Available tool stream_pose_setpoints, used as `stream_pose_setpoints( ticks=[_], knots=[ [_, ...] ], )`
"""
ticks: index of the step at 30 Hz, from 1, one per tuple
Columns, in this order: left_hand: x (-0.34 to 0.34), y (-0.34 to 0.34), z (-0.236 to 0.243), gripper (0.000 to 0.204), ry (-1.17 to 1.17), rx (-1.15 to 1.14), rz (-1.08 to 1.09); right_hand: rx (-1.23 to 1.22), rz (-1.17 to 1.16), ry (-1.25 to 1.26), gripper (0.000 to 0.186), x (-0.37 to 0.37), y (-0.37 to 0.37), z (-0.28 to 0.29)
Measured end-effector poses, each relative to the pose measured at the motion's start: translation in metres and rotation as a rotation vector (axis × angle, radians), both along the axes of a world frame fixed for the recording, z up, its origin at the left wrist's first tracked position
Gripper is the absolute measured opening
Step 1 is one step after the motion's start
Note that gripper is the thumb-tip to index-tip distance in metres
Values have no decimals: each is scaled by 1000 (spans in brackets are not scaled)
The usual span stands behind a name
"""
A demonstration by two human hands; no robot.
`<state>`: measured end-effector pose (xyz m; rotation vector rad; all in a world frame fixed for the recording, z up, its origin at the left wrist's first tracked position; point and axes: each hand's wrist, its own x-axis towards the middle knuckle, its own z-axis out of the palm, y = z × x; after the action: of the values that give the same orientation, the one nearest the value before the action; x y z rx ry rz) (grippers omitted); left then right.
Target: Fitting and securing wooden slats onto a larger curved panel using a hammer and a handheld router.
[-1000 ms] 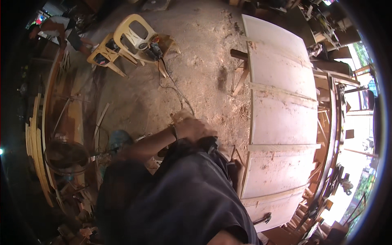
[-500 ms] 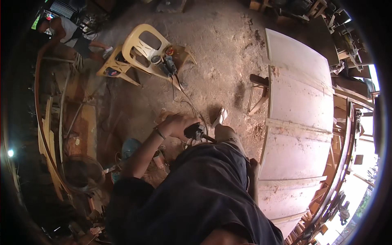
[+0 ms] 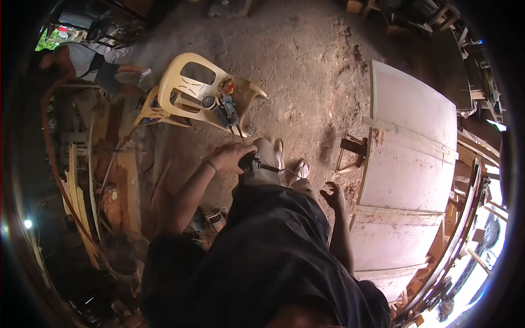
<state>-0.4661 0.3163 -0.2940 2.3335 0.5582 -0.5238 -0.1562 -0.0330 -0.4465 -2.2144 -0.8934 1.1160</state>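
My left hand (image 3: 231, 157), with a dark band at its wrist, is wrapped round a dark tool (image 3: 249, 162) in front of my left thigh. The tool has a rounded black end and a thin dark rod pointing right; its exact kind is hard to make out. Out to the right of my body, my right hand (image 3: 332, 195) hangs with fingers loosely curled and apart, holding nothing. Just ahead of my left hand stands a cream plastic chair (image 3: 183, 60). On its seat lie a corded power tool (image 3: 225, 113) and a small red-and-yellow item (image 3: 227, 86).
A long pale panel (image 3: 407, 180) with cross strips lies along my right, beside a small dark wooden stand (image 3: 353, 146). Boards (image 3: 79, 202) and scrap fill the left side. Another person (image 3: 82, 63) bends over at the far left. My sandalled feet (image 3: 299, 170) rest on the dusty floor.
My right hand has come out from beside my body, near the panel. My second foot now shows. The chair appears closer, and my left hand still grips the dark tool.
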Motion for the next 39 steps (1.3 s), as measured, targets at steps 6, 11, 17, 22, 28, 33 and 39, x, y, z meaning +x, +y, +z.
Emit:
stream_pose_setpoints(
  ticks=[6,11,17,22,28,33,39],
  knots=[
    [52,148,-119,90,168,65,-315,-324,-264,-94,41,-36,-58,-44],
    [89,266,-246,92,303,71,-380,-789,-191,66,31,-117,-109,-2],
    [108,322,-353,93,347,139,-257,-807,-477,128,31,-156,-40,63],
    [123,323,-392,86,370,95,-237,-854,-550,151,32,-166,5,84],
    [89,326,-412,91,386,80,-262,-860,-567,179,32,-166,30,94],
    [63,344,-409,96,446,88,-268,-862,-589,197,33,-173,38,104],
    [73,349,-410,85,310,163,-186,-818,-657,183,34,-198,39,123]
  ],
)
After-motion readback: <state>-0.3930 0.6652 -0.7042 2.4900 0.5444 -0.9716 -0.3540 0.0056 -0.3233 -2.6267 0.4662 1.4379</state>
